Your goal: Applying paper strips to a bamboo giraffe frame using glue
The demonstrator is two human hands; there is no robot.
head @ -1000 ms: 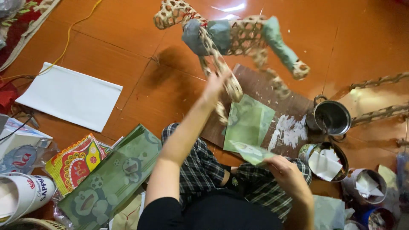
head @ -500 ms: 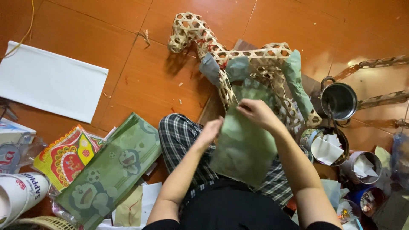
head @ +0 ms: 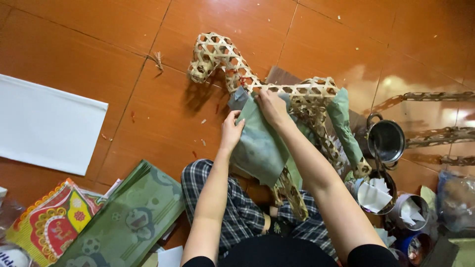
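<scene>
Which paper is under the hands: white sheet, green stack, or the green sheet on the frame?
The green sheet on the woven frame. Both the left hand and right hand press it; the white sheet and green stack lie untouched on the floor.

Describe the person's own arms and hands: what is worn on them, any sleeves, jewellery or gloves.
Both arms are bare from the black short sleeves at the bottom edge down to the fingers. The left hand and right hand wear no gloves; no rings, watch or bracelets show from this view. Checked trousers cover the legs below.
</scene>
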